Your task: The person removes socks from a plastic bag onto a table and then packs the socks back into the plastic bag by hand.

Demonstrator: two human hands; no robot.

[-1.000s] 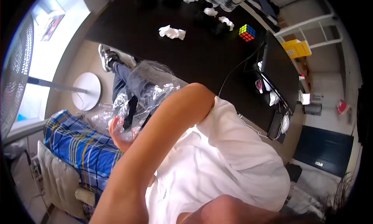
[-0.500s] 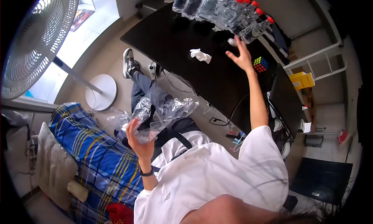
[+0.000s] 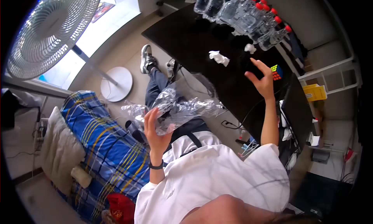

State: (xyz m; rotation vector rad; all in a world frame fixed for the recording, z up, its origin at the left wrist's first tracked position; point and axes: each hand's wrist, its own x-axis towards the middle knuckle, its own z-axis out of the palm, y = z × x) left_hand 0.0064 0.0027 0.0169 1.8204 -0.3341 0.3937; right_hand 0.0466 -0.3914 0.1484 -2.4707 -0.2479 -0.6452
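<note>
My left hand (image 3: 156, 136) is raised over my lap, fingers stretched up and thumb apart, against a crumpled sheet of clear plastic film (image 3: 182, 109). The film spreads across my legs; whether any of it is pinched is unclear. My right hand (image 3: 264, 81) hovers above the dark desk (image 3: 233, 84), its fingers and thumb apart and nothing between them. Just beyond its fingertips lies a small crumpled white tissue (image 3: 250, 48), with a larger crumpled tissue (image 3: 219, 58) to the left. A Rubik's cube (image 3: 276, 72) sits right of the hand.
Several clear bottles (image 3: 243, 18) with red caps stand in rows at the desk's far end. A black cable (image 3: 233, 125) hangs at the near edge. To the left are a standing fan (image 3: 54, 33) and a blue plaid bed cover (image 3: 105, 142). A yellow box (image 3: 314, 92) is at right.
My right hand has drawn back from the bottles and the small tissue, which now shows fully. My left hand stays by the plastic film. The view has shifted, so the room appears farther right.
</note>
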